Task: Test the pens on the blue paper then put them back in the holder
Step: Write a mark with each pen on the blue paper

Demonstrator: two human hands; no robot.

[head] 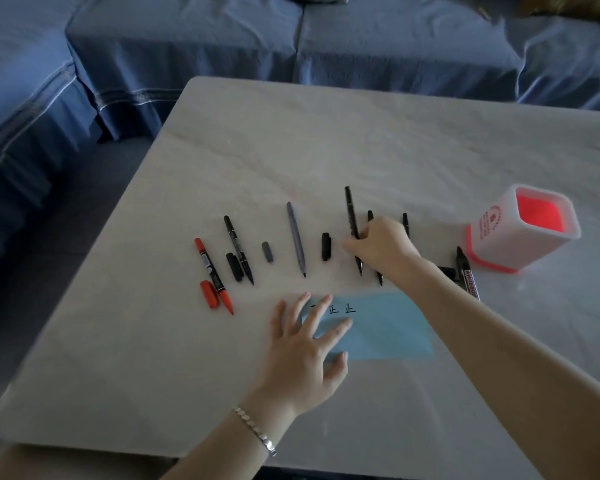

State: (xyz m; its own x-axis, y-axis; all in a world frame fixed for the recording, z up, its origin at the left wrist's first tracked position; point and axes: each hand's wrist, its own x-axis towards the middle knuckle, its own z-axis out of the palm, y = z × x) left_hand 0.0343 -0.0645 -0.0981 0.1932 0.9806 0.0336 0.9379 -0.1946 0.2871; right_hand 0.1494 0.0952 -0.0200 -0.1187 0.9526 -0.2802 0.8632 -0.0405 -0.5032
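Your left hand (303, 344) lies spread flat on the blue paper (381, 327)'s left end. Beyond the paper, your right hand (381, 247) pinches a long black pen (351, 216), crowded by loose caps and uncapped pens; a whiteboard marker (465, 268) lies behind your forearm. The pen holder (523, 226) stands far right of the paper.

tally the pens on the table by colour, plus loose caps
Red pens: 1
Grey pens: 1
Black pens: 5, first at, one in the right hand
Loose caps: at least 5, first at; hand and arm may hide more
Total: 7 pens, 5 caps seen
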